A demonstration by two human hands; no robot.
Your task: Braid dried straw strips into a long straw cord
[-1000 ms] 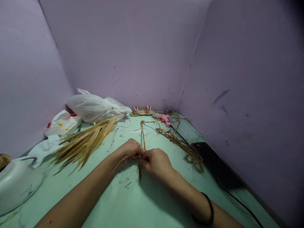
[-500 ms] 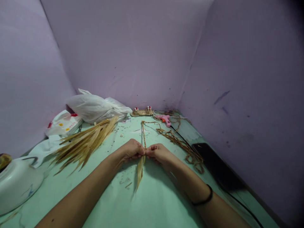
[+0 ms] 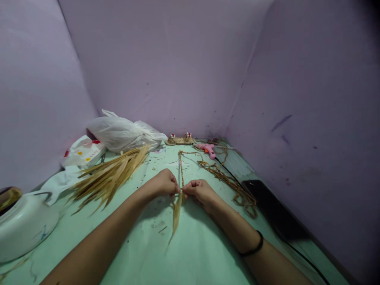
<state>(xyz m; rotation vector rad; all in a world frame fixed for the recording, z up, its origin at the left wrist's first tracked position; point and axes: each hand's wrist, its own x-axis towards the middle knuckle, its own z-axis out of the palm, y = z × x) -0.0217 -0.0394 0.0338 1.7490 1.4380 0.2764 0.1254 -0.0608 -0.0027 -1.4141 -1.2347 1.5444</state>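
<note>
A thin brown braided cord (image 3: 181, 168) runs toward me from a bend farther back on the table. Both hands pinch its near end. My left hand (image 3: 166, 183) has its fingers closed on the cord from the left side. From the right, my right hand (image 3: 200, 192) grips the same spot between thumb and forefinger. Below the fingertips a loose dry leaf strip (image 3: 177, 215) hangs toward me, its tip narrowing to a point. The exact twist under the fingers is hidden. To the right lies more of the cord in loose coils (image 3: 227, 178).
Dry leaf strips (image 3: 114, 176) are heaped at left, before a white plastic bag (image 3: 126, 132). A white bowl (image 3: 28, 227) stands at near left. At the back are a woven piece with red-white trims (image 3: 179, 141) and a pink glue gun (image 3: 208, 149). A dark phone-like slab (image 3: 273, 209) lies right.
My left hand has shifted slightly at the cord's end, its wrist more raised. The loose strip hangs at a slightly different angle. The whole view has moved a little.
</note>
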